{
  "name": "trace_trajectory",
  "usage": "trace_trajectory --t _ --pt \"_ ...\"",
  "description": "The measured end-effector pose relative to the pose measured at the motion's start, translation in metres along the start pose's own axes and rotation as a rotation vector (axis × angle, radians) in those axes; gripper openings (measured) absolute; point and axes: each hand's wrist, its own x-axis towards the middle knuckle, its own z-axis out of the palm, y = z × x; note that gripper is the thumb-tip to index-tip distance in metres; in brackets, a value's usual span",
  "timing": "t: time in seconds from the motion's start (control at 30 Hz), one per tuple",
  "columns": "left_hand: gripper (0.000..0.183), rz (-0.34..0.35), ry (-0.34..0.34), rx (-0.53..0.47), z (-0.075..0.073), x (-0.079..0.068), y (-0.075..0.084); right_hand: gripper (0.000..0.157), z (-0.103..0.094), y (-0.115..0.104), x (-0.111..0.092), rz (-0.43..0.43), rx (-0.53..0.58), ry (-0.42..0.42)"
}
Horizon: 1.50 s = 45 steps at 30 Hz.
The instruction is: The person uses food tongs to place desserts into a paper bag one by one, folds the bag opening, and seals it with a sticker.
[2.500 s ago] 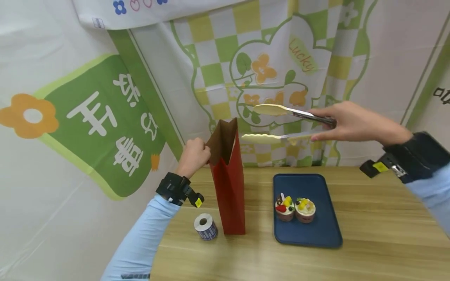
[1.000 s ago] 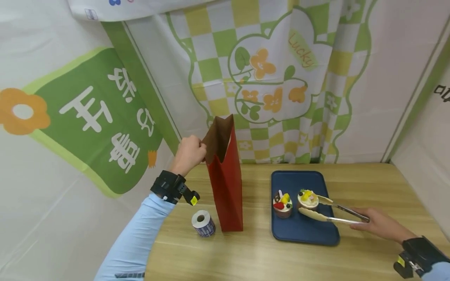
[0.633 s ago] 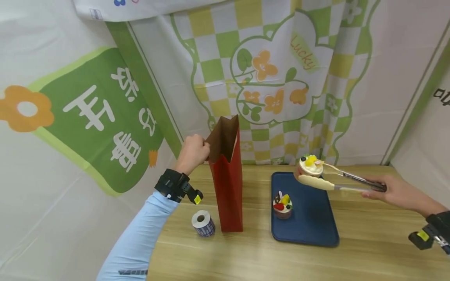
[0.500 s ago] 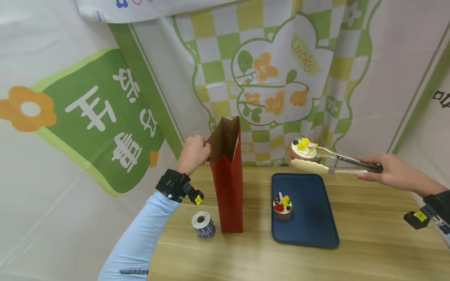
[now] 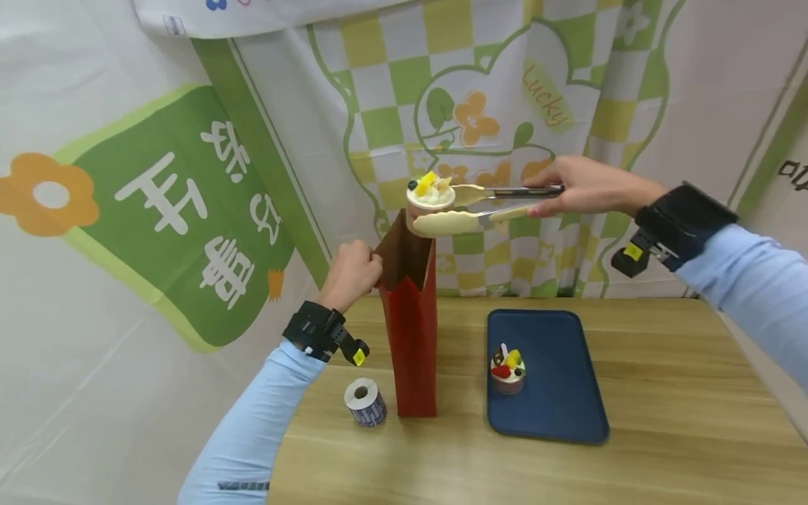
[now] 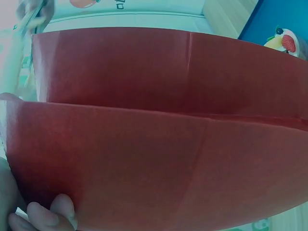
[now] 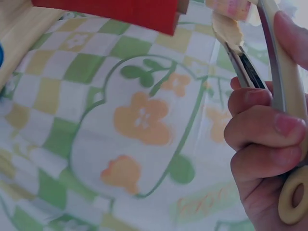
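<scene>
My left hand [image 5: 352, 275] pinches the left rim of a tall red paper bag [image 5: 410, 344], which stands upright with its brown inside showing. In the left wrist view, fingertips [image 6: 61, 208] press against the red paper. My right hand [image 5: 583, 186] grips a pair of tongs [image 5: 505, 203] with cream-coloured tips. Between those tips sits a small dessert cup [image 5: 429, 198] topped with cream, yellow fruit and a blueberry, held just above the bag's mouth. The right wrist view shows curled fingers [image 7: 262, 127] around the tongs' handles, and the cup only partly.
A dark blue tray [image 5: 555, 379] lies on the wooden table [image 5: 669, 393], right of the bag. On it stands another dessert cup [image 5: 508, 372] with a strawberry. A roll of labels [image 5: 365, 402] is left of the bag. Printed cloth [image 5: 442, 84] hangs behind.
My right hand lowered the tongs to the tray, took hold of the right-hand dessert cup, lifted it and carried it left to above the bag. My left hand stayed at the bag's rim.
</scene>
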Motion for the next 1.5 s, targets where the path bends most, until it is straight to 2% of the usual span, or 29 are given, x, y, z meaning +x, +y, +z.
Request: trace_trajectory --t 0.2,0.4,0.53,0.63,0.73,0.83,0.9,0.97,1.03,1.1,1.17,1.27,1.4,1.5 --pt "0.034 -0.005 0.007 0.014 -0.001 0.003 0.002 0.043 -0.008 -0.025 0.04 -0.084 -0.041 -0.11" --pt "0.033 -0.017 0.018 0.016 -0.003 0.004 0.002 0.029 -0.01 -0.041 0.059 -0.105 -0.167 -0.212" --pt "0.033 -0.025 0.009 0.019 -0.001 0.004 0.001 0.016 -0.012 -0.057 0.066 -0.086 -0.211 -0.32" --pt "0.035 -0.025 0.005 0.018 0.001 0.004 0.0 0.019 -0.014 -0.074 0.074 -0.03 -0.242 -0.409" --pt "0.035 -0.029 0.005 0.007 0.002 0.002 -0.001 0.026 -0.013 -0.095 0.084 0.033 -0.329 -0.454" --pt "0.035 -0.027 0.003 -0.002 0.002 0.0 -0.001 0.033 -0.007 -0.115 0.098 0.099 -0.434 -0.471" --pt "0.036 -0.027 -0.002 -0.011 0.002 -0.001 -0.001 0.03 -0.002 -0.129 0.104 0.113 -0.541 -0.474" --pt "0.036 -0.023 -0.006 -0.014 0.002 0.0 0.0 0.025 0.004 -0.143 0.107 0.127 -0.62 -0.459" --pt "0.037 -0.019 -0.007 -0.014 0.003 0.0 0.0 0.027 0.009 -0.156 0.106 0.143 -0.675 -0.421" --pt "0.038 -0.014 0.001 -0.005 0.004 0.001 0.001 0.031 0.015 -0.166 0.105 0.181 -0.657 -0.371" --pt "0.038 -0.007 0.011 0.003 0.004 0.002 0.002 0.024 0.022 -0.173 0.107 0.231 -0.602 -0.344" --pt "0.038 -0.003 0.022 0.008 0.005 0.003 0.004 0.017 0.033 -0.179 0.116 0.282 -0.594 -0.375" --pt "0.036 -0.025 0.023 -0.004 0.005 0.003 0.006 0.024 0.047 -0.18 0.128 0.225 -0.719 -0.479" --pt "0.034 -0.046 0.025 -0.01 0.004 0.003 0.007 0.024 0.058 -0.178 0.132 0.16 -0.752 -0.477"
